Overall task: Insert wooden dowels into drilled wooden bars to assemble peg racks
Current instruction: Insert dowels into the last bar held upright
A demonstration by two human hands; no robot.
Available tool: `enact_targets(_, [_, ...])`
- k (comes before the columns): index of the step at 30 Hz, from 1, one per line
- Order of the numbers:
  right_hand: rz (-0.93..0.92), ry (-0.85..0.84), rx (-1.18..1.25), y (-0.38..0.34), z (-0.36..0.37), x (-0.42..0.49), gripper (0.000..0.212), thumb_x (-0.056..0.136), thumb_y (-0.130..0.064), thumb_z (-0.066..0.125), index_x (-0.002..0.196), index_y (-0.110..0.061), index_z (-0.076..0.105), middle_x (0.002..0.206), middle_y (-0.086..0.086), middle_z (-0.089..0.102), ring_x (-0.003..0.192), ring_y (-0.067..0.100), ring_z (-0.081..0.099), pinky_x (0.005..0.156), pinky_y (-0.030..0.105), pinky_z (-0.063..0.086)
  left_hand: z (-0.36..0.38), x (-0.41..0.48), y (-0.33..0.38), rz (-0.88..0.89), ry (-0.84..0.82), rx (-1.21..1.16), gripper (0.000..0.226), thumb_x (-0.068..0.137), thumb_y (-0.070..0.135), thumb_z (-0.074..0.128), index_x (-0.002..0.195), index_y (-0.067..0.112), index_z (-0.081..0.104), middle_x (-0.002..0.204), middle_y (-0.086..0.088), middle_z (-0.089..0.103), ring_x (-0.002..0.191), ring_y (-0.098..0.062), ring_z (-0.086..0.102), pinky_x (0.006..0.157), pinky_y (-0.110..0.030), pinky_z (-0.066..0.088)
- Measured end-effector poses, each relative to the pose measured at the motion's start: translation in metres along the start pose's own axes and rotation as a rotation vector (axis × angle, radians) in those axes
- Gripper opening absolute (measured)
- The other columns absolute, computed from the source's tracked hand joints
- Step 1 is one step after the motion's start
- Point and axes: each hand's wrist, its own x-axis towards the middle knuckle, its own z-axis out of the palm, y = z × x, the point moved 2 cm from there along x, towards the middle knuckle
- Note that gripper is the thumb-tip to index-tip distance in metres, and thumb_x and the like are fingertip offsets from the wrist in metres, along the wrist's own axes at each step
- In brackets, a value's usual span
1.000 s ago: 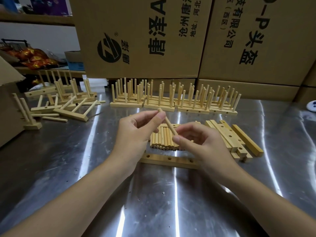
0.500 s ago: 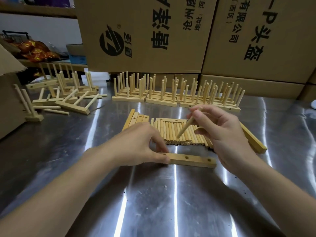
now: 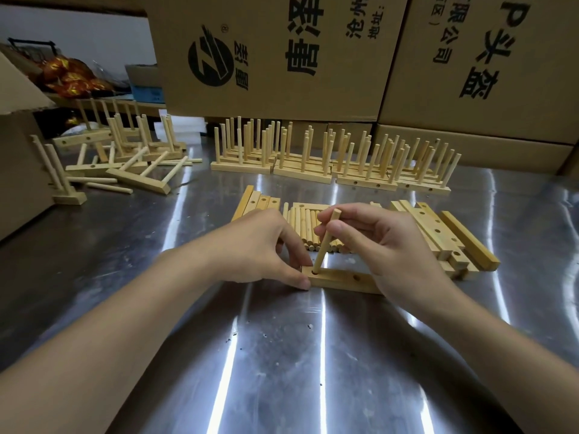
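At frame centre the right hand is pinching a pale round wooden dowel between curled fingers, its tip entering the end hole of the drilled light-wood bar on the steel desk, whose left end the left hand is gripping; the dowel is leaning slightly and is likely needing straightening before the push.

Bar ends hidden under hands, boxes cropped at top

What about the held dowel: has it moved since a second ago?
Yes. The dowel, pinched by the right hand, came down and nearer the person: from above the pile into the left hole of the bar before it.
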Motion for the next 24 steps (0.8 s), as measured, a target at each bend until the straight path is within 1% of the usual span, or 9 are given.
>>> enact_targets(3, [-0.024, -0.04, -0.055, -0.0029, 0.0003, -0.0001, 0.026, 0.1, -0.026, 0.064, 0.122, -0.017, 0.075, 0.103, -0.006, 0.081, 0.105, 0.011, 0.077, 0.087, 0.018, 0.057, 0.0, 0.0003, 0.0, -0.001, -0.004, 0.004, 0.019, 0.074, 0.05, 0.094, 0.087, 0.04, 0.084, 0.072, 0.018, 0.071, 0.069, -0.003, 0.057, 0.063, -0.026, 0.045])
enact_targets(6, [-0.03, -0.055, -0.041, -0.0029, 0.0018, -0.0008, 0.025, 0.102, -0.022, 0.064, 0.123, -0.016, 0.075, 0.103, -0.006, 0.081, 0.104, 0.011, 0.077, 0.083, 0.015, 0.056, 0.0, 0.0, 0.0001, -0.011, -0.002, 0.008, 0.021, 0.074, 0.051, 0.094, 0.09, 0.04, 0.085, 0.067, 0.016, 0.067, 0.068, -0.003, 0.056, 0.06, -0.025, 0.043])
enact_targets(9, [-0.033, -0.07, -0.027, -0.0014, 0.0048, -0.0014, 0.023, 0.104, -0.013, 0.063, 0.123, -0.015, 0.075, 0.104, -0.004, 0.081, 0.104, 0.012, 0.077, 0.081, 0.016, 0.056, -0.0002, 0.0002, 0.0005, -0.023, -0.003, -0.004, 0.022, 0.073, 0.051, 0.094, 0.091, 0.04, 0.084, 0.069, 0.005, 0.068, 0.066, -0.009, 0.057, 0.062, -0.034, 0.047])
enact_targets(11, [-0.042, -0.086, -0.052, -0.0012, 0.0054, -0.0013, 0.023, 0.106, -0.012, 0.062, 0.124, -0.016, 0.074, 0.104, -0.005, 0.081, 0.103, 0.013, 0.077, 0.082, 0.017, 0.056, -0.0006, 0.0, 0.0003, -0.025, -0.006, -0.009, 0.021, 0.073, 0.051, 0.094, 0.089, 0.041, 0.084, 0.07, 0.004, 0.068, 0.067, -0.012, 0.059, 0.062, -0.036, 0.049])
enact_targets(14, [-0.03, -0.109, -0.091, 0.0008, 0.0068, -0.003, 0.022, 0.107, -0.012, 0.059, 0.123, -0.017, 0.073, 0.104, -0.006, 0.08, 0.103, 0.014, 0.076, 0.081, 0.02, 0.056, -0.0001, -0.0003, -0.0005, -0.016, -0.005, -0.006, 0.019, 0.073, 0.051, 0.094, 0.085, 0.045, 0.081, 0.067, 0.012, 0.066, 0.065, -0.006, 0.058, 0.058, -0.026, 0.046])
enact_targets(16, [-0.008, -0.104, -0.087, 0.0017, 0.0086, -0.004, 0.021, 0.107, -0.013, 0.06, 0.121, -0.019, 0.074, 0.104, -0.006, 0.08, 0.103, 0.015, 0.076, 0.081, 0.022, 0.058, 0.0, -0.0002, -0.0014, -0.021, -0.001, -0.006, 0.019, 0.072, 0.052, 0.094, 0.084, 0.046, 0.08, 0.066, 0.016, 0.065, 0.065, -0.003, 0.058, 0.057, -0.023, 0.045])
enact_targets(19, [-0.007, -0.067, -0.102, 0.0004, 0.0079, -0.0018, 0.014, 0.102, -0.02, 0.068, 0.113, -0.019, 0.076, 0.1, -0.005, 0.081, 0.1, 0.014, 0.077, 0.079, 0.023, 0.06, 0.0005, 0.0008, -0.0024, -0.008, -0.01, -0.006, 0.018, 0.074, 0.051, 0.094, 0.085, 0.045, 0.081, 0.064, 0.02, 0.065, 0.064, -0.001, 0.058, 0.055, -0.017, 0.042])
enact_targets(22, [-0.008, -0.029, -0.102, -0.0016, 0.0033, -0.0014, 0.017, 0.092, -0.031, 0.075, 0.105, -0.021, 0.078, 0.098, -0.004, 0.081, 0.096, 0.016, 0.078, 0.08, 0.027, 0.062, 0.0007, 0.0017, -0.0017, -0.001, -0.023, -0.009, 0.016, 0.075, 0.049, 0.093, 0.085, 0.044, 0.082, 0.066, 0.021, 0.066, 0.066, 0.0, 0.058, 0.057, -0.017, 0.04])
enact_targets(24, [-0.009, -0.03, -0.069, -0.0018, 0.0027, -0.003, 0.022, 0.09, -0.031, 0.078, 0.109, -0.02, 0.078, 0.1, -0.003, 0.081, 0.097, 0.017, 0.079, 0.086, 0.031, 0.063, 0.0004, 0.0017, -0.0016, -0.003, -0.023, -0.003, 0.016, 0.075, 0.05, 0.093, 0.083, 0.046, 0.081, 0.069, 0.021, 0.068, 0.069, -0.001, 0.059, 0.059, -0.02, 0.042])
